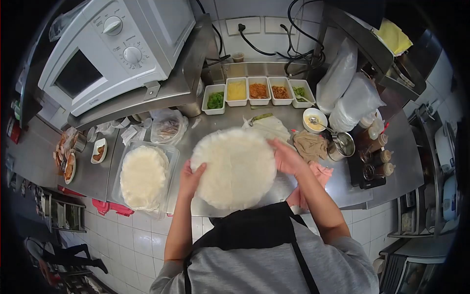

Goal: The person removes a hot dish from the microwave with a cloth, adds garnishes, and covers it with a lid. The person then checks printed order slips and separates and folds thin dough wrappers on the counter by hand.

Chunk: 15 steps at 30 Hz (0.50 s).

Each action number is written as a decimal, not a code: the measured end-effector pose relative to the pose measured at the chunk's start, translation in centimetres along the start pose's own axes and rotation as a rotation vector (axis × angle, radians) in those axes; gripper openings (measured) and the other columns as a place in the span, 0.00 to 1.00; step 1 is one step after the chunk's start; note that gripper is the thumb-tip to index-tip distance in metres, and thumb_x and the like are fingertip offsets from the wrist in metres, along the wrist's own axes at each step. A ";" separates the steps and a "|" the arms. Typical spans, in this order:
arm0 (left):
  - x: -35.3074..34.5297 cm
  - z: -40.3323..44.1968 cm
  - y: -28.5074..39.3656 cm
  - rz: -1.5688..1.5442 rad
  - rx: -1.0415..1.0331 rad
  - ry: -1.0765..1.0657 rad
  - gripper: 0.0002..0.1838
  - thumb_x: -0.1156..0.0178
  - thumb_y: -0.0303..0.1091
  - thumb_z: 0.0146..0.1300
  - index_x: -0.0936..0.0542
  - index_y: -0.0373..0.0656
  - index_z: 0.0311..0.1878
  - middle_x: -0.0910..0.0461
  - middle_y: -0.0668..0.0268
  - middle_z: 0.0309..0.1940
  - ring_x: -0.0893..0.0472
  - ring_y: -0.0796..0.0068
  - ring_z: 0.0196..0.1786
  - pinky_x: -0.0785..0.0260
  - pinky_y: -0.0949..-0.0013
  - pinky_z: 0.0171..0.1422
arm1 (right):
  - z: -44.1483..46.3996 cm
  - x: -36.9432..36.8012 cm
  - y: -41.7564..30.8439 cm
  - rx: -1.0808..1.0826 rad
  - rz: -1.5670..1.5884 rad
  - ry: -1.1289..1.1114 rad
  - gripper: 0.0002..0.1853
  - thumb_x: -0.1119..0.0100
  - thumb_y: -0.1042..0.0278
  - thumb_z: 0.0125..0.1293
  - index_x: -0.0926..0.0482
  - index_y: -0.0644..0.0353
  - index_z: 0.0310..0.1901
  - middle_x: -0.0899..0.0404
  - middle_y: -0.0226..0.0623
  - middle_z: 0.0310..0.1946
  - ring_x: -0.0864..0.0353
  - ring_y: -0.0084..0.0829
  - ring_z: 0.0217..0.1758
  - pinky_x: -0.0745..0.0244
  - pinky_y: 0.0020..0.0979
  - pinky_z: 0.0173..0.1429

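Note:
A large, round, pale wrapper (234, 169) is held up in front of me over the steel counter. My left hand (192, 177) grips its left edge, the thumb lying on top and the fingers hidden underneath. On the opposite side, my right hand (287, 156) is closed on the upper right edge. A stack of similar wrappers (143, 177) rests in a clear plastic container (171, 161) left of my left hand. Beyond the held sheet, another pale wrapper (272, 128) lies on the counter with a green leaf (260, 117) at its top.
Several white tubs with fillings (258, 91) line the back. Right of them stand a sauce bowl (315, 120), a brown cloth (311, 145), a metal pot (341, 146) and squeeze bottles (385, 156). A microwave (117, 49) overhangs the left. A person's leg (81, 256) shows at lower left.

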<state>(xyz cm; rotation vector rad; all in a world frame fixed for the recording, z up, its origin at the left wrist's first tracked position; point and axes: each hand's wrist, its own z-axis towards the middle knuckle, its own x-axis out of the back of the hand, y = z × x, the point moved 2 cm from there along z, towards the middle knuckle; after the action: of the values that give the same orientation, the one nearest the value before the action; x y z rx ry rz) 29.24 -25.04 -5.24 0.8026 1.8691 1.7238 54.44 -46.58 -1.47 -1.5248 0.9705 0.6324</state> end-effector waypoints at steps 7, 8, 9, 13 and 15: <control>-6.2 -2.0 2.2 0.780 -0.511 0.107 0.32 0.33 0.29 0.51 0.32 0.42 0.61 0.37 0.49 0.62 0.38 0.49 0.66 0.44 0.54 0.68 | 0.4 4.0 5.9 0.077 -0.333 0.122 0.23 0.48 0.85 0.58 0.30 0.67 0.58 0.23 0.39 0.51 0.21 0.29 0.51 0.28 0.30 0.58; -7.8 -1.8 3.0 0.744 -0.582 -0.006 0.30 0.33 0.28 0.51 0.31 0.42 0.60 0.36 0.51 0.62 0.37 0.50 0.66 0.43 0.54 0.68 | 0.4 3.7 5.8 0.104 -0.359 0.085 0.24 0.48 0.85 0.57 0.30 0.67 0.57 0.23 0.39 0.50 0.21 0.29 0.51 0.28 0.29 0.57; -9.3 -1.6 3.5 0.656 -0.589 -0.110 0.29 0.34 0.28 0.51 0.29 0.41 0.59 0.35 0.52 0.61 0.36 0.51 0.65 0.41 0.56 0.67 | 0.3 3.7 5.8 0.103 -0.368 0.091 0.24 0.48 0.86 0.56 0.30 0.66 0.57 0.23 0.38 0.50 0.21 0.28 0.51 0.28 0.29 0.57; -13.8 -0.4 3.5 0.453 -0.622 -0.396 0.26 0.34 0.26 0.52 0.27 0.40 0.57 0.30 0.57 0.60 0.30 0.57 0.63 0.37 0.63 0.65 | -0.5 3.7 5.9 0.105 -0.386 0.133 0.25 0.48 0.86 0.56 0.29 0.65 0.57 0.22 0.36 0.48 0.22 0.25 0.49 0.27 0.28 0.55; -14.5 0.5 2.5 0.431 -0.627 -0.469 0.27 0.34 0.26 0.52 0.26 0.40 0.57 0.28 0.58 0.59 0.28 0.59 0.61 0.36 0.64 0.64 | -0.7 4.6 6.1 0.129 -0.401 0.158 0.25 0.47 0.86 0.57 0.29 0.64 0.58 0.22 0.35 0.48 0.22 0.24 0.48 0.27 0.26 0.54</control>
<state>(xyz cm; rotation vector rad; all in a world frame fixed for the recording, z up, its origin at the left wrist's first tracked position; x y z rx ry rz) 40.26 -34.61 -3.53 1.2512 0.8114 1.9823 51.58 -48.33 -8.36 -1.6102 0.7730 0.1635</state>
